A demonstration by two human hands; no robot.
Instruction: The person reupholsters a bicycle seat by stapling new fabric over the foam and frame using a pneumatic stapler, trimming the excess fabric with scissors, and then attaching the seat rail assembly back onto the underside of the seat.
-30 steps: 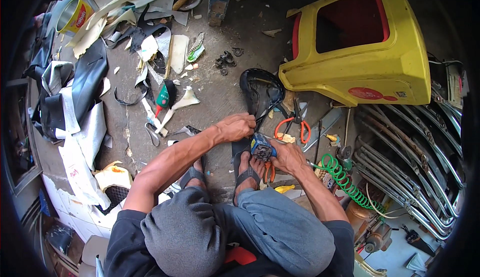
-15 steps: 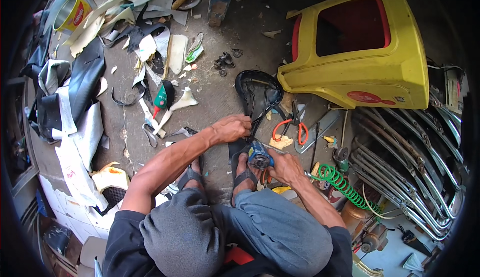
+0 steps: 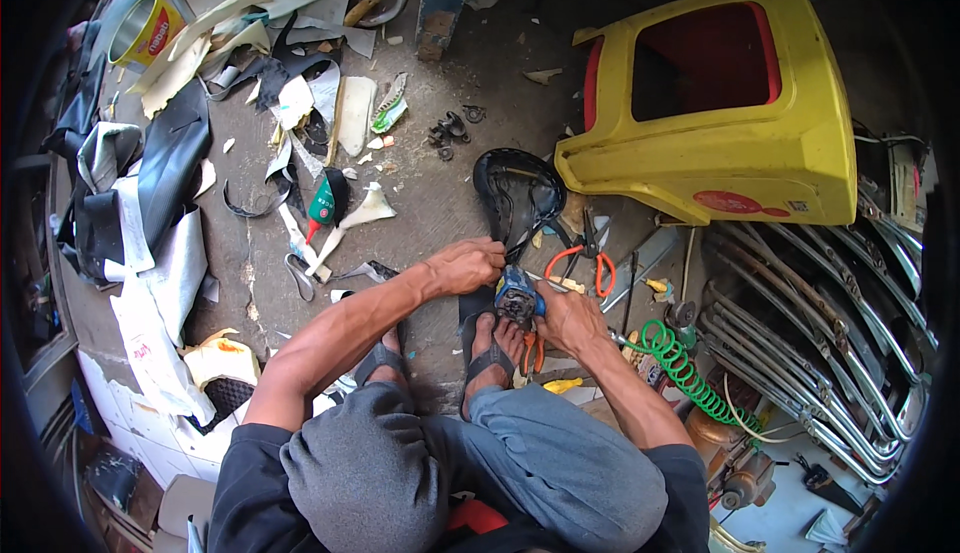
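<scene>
My right hand (image 3: 572, 319) wraps the blue tool (image 3: 516, 296); I can't tell if my left hand (image 3: 472, 264) pinches the black seat (image 3: 517, 191). I'd steady its near end.

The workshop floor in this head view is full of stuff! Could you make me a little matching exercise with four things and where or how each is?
Things:
1. blue tool
2. black seat
3. green hose
4. yellow shell

Places and states:
A. coiled, left of the metal bars
B. held in the right hand
C. upper right, with a red-edged opening
D. narrow end at the left hand

Pairs: 1-B, 2-D, 3-A, 4-C
</scene>
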